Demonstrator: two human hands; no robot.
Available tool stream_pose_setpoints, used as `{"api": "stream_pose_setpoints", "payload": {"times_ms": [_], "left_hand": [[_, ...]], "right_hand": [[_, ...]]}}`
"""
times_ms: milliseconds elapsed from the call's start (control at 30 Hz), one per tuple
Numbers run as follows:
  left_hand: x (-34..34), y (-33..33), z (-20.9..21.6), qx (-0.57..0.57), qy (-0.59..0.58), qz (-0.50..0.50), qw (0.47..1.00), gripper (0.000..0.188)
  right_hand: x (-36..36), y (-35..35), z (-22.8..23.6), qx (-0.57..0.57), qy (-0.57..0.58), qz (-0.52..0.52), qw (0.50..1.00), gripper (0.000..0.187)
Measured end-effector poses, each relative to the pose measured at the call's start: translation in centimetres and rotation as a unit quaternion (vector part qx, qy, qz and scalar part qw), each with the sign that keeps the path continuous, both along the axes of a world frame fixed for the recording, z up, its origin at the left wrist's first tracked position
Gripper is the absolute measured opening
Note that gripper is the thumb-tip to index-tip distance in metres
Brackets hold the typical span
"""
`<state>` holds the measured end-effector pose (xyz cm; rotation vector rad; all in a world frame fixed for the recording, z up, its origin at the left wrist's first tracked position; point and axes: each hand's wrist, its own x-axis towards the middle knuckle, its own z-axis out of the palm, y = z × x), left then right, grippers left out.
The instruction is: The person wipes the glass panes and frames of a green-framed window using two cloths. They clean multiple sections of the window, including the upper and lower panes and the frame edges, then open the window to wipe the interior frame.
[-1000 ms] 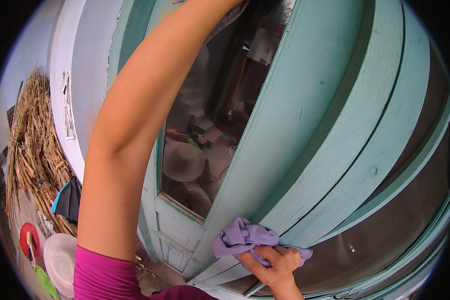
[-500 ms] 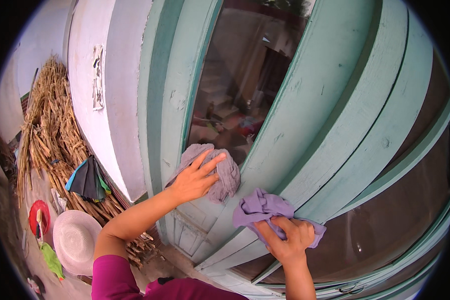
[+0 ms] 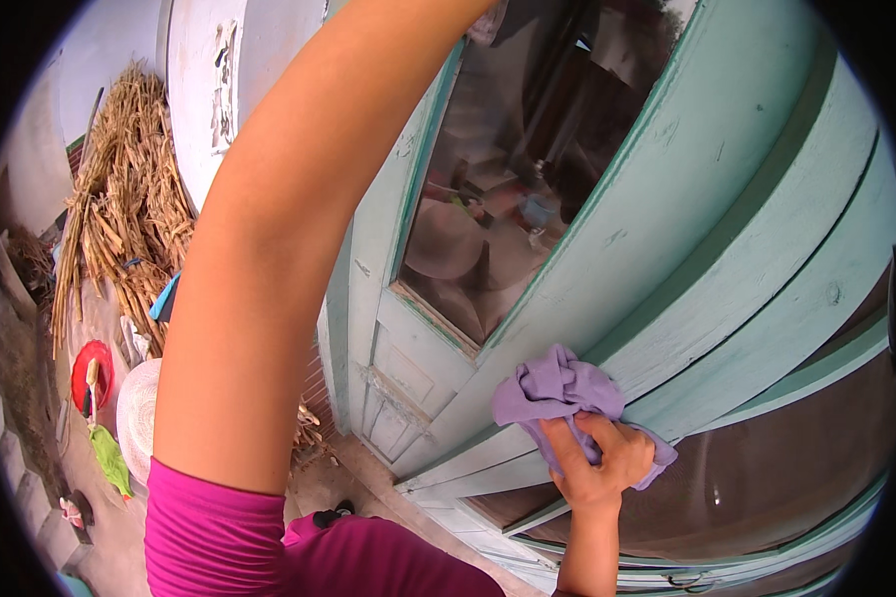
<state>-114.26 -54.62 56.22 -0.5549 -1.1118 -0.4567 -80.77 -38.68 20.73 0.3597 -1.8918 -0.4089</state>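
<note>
one likely limp purple cloth (image 3: 556, 386), four o'clock: grip folds, as your right hand (image 3: 605, 466) pinches; left hand's state unseen.

Dried stalks (image 3: 121, 214) stand heaped beyond a red basin (image 3: 106, 372) and pale hat (image 3: 137, 423).

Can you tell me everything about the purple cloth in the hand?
The purple cloth is plain light purple and looks like soft fabric. It's crumpled, with thick folds bunched at the top and a loose end poking out to the right. The person's right hand grips it from below, thumb and fingers pressed into it. It seems to rest against the teal wooden frame. I can't tell whether it's wet.
</note>
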Motion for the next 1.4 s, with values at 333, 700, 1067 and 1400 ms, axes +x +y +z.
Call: {"api": "stream_pose_setpoints", "payload": {"times_ms": [333,700,1067,1400], "left_hand": [[8.4,-5.5,-46.0,-0.16,-0.379,-0.05,0.91,0.038],[10.0,0.3,-42.0,-0.123,-0.296,-0.206,0.925,0.023],[8.2,4.6,-20.2,-0.003,-0.171,-0.251,0.953,0.041],[11.0,-2.6,-49.0,-0.275,-0.271,-0.22,0.896,0.032]], "right_hand": [[-0.1,0.3,-0.5,0.003,-0.02,0.01,1.0,0.054],[-0.4,0.7,-0.5,0.004,-0.029,0.012,0.999,0.058],[-0.2,0.5,-0.7,-0.005,-0.011,0.005,1.0,0.028],[-0.4,0.6,-0.5,0.01,-0.017,0.011,1.0,0.038]]}}
